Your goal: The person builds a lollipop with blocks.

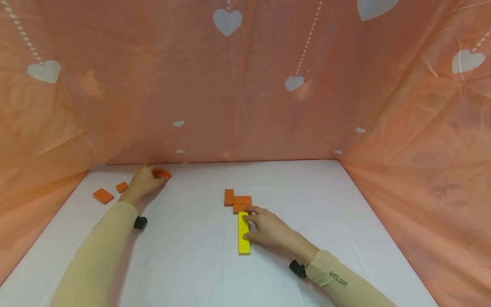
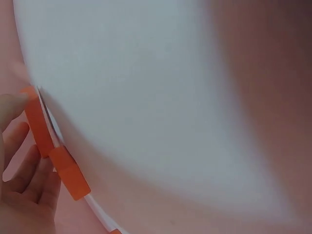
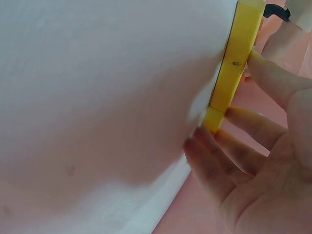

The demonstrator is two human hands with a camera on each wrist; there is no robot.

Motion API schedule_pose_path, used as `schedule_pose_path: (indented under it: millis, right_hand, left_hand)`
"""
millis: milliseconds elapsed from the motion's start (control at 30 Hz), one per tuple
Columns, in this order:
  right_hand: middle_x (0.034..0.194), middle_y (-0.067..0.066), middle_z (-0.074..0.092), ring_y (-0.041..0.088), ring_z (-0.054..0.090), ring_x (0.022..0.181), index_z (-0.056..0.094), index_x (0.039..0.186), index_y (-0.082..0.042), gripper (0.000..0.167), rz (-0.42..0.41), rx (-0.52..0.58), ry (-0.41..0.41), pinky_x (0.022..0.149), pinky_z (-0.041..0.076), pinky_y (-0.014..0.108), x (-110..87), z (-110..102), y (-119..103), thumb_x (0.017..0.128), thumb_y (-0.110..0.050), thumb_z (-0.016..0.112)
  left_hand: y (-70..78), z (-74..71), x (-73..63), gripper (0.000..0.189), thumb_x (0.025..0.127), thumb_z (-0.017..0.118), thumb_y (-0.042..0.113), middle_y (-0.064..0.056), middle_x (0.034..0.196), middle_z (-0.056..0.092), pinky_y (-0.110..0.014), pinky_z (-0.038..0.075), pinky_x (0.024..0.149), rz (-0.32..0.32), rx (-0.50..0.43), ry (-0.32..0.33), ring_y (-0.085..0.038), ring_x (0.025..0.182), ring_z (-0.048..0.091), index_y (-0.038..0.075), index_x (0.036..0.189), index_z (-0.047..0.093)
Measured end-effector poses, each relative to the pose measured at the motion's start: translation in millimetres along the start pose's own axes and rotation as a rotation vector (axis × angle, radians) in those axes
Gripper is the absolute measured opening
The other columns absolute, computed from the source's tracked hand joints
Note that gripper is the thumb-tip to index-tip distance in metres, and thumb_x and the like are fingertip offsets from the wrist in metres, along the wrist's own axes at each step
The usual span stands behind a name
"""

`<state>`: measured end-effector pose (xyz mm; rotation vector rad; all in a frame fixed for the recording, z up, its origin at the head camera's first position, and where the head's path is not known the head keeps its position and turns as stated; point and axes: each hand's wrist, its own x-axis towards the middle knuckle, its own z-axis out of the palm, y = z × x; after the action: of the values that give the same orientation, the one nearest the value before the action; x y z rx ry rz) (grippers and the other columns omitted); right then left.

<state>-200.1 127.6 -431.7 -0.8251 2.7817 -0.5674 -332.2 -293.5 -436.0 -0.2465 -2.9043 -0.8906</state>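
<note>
My left hand [image 1: 145, 182] is at the far left of the table and pinches an orange block [image 1: 163, 174]. In the left wrist view the thumb and fingers are on this orange block [image 2: 39, 124], with a second orange block [image 2: 71, 174] beside the fingertips. My right hand [image 1: 270, 227] touches a row of yellow blocks [image 1: 244, 245] near the middle, its thumb and fingers spread along them. The right wrist view shows a long yellow block [image 3: 237, 56] end to end with a short yellow block [image 3: 213, 119]. Several orange blocks [image 1: 229, 198] lie together just beyond the yellow row.
Left of my left hand lie a small orange block [image 1: 122, 187] and a larger orange block [image 1: 102, 196]. A white cloth [image 1: 184, 264] covers the table. Orange curtains [image 1: 245, 98] with pale hearts enclose the back and sides.
</note>
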Motion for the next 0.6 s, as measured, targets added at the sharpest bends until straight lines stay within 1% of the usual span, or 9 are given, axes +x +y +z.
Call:
schedule_pose_path:
  millis: [133,233,367,500,600]
  right_hand:
    - [0.157,0.014,0.048,0.037,0.048,0.142,0.065,0.14,-0.005,0.056,0.004,-0.003,-0.001,0.115,0.043,0.052,1.0,-0.1,1.0,0.093,-0.032,0.08]
    - [0.157,0.014,0.048,0.037,0.048,0.143,0.065,0.14,-0.005,0.057,0.006,0.0,-0.002,0.115,0.042,0.052,0.9,-0.1,1.7,0.093,-0.032,0.081]
    - [0.158,0.013,0.047,0.037,0.048,0.143,0.065,0.14,-0.006,0.057,0.011,0.003,-0.005,0.115,0.042,0.052,0.2,0.1,2.2,0.093,-0.033,0.081]
    - [0.158,0.013,0.047,0.037,0.048,0.143,0.066,0.14,-0.006,0.056,0.008,0.003,-0.005,0.115,0.042,0.052,-0.2,0.3,2.4,0.093,-0.033,0.08]
    - [0.158,0.013,0.047,0.037,0.047,0.143,0.066,0.14,-0.005,0.056,0.001,0.006,-0.003,0.116,0.042,0.052,-0.7,-0.1,2.1,0.093,-0.032,0.08]
  left_hand:
    - [8.1,0.5,-3.4,0.05,0.097,0.069,0.024,-0.036,0.133,0.049,-0.062,0.05,0.097,0.027,-0.021,0.011,-0.051,0.113,0.057,-0.014,0.129,0.06]
    - [17.9,0.3,-5.5,0.049,0.097,0.072,0.023,-0.033,0.131,0.05,-0.062,0.05,0.098,0.048,-0.044,0.017,-0.049,0.112,0.055,-0.013,0.128,0.061]
    - [33.6,2.1,-6.4,0.046,0.094,0.078,0.02,-0.028,0.126,0.054,-0.061,0.048,0.098,0.097,-0.058,0.05,-0.046,0.111,0.055,-0.01,0.126,0.065]
    - [49.4,6.7,-6.5,0.043,0.094,0.076,0.015,-0.026,0.127,0.056,-0.062,0.047,0.1,0.141,-0.064,0.068,-0.047,0.116,0.055,-0.008,0.128,0.066]
    - [61.9,11.4,-6.7,0.041,0.094,0.074,0.013,-0.024,0.133,0.055,-0.062,0.045,0.104,0.165,-0.081,0.058,-0.047,0.124,0.053,-0.005,0.13,0.067]
